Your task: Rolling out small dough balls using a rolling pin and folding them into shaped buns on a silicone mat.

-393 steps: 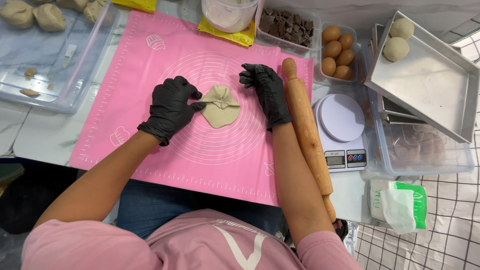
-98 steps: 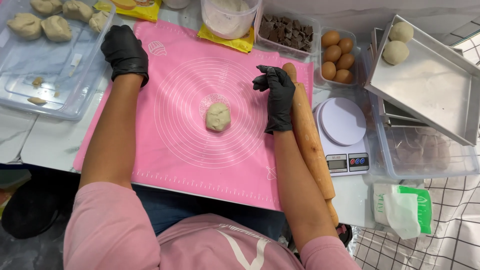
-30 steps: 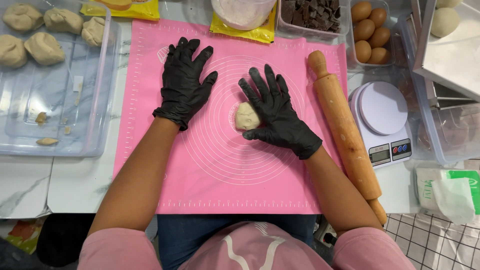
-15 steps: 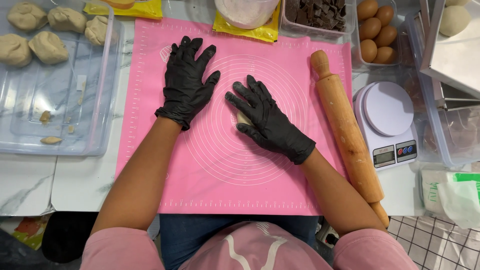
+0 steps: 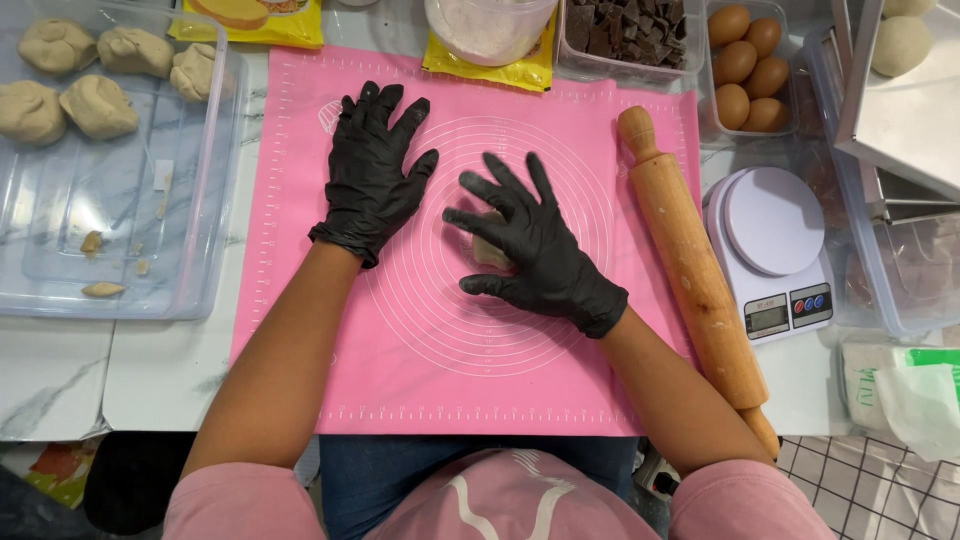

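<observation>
Right hand (image 5: 535, 245): black glove, palm down, fingers spread wide, laid flat over a dough ball (image 5: 487, 252); no grip closed around it.
Left hand (image 5: 375, 175): black glove, palm down, fingers spread wide, resting flat on the pink silicone mat (image 5: 420, 380); holds nothing, just beside the right hand, not touching the dough.
Dough ball: pale beige, near the centre of the mat's printed circle guides; mostly covered by the right palm, only a small edge shows between thumb and index finger, so its exact shape cannot be determined.
Pink silicone mat: lies flat on the white marbled counter (image 5: 60, 385), both hands on it.
Rolling pin (image 5: 690, 270): wooden, lying on the mat's right edge, angled from upper left to lower right, apart from the right hand.
Kitchen scale (image 5: 770, 250): white, round platform, just beside the rolling pin on its right.
Clear plastic tub (image 5: 205, 250): left of the mat; holds several dough portions (image 5: 85, 75) at its far end and a few scraps.
Egg container (image 5: 750, 60): brown eggs, beyond the scale.
Chocolate container (image 5: 625, 30): dark chunks, at the far edge of the mat.
Flour bowl (image 5: 490, 25): white contents, beside the chocolate container, standing on a yellow packet (image 5: 505, 75).
Metal tray (image 5: 900, 110): far right, carrying a shaped dough ball.
</observation>
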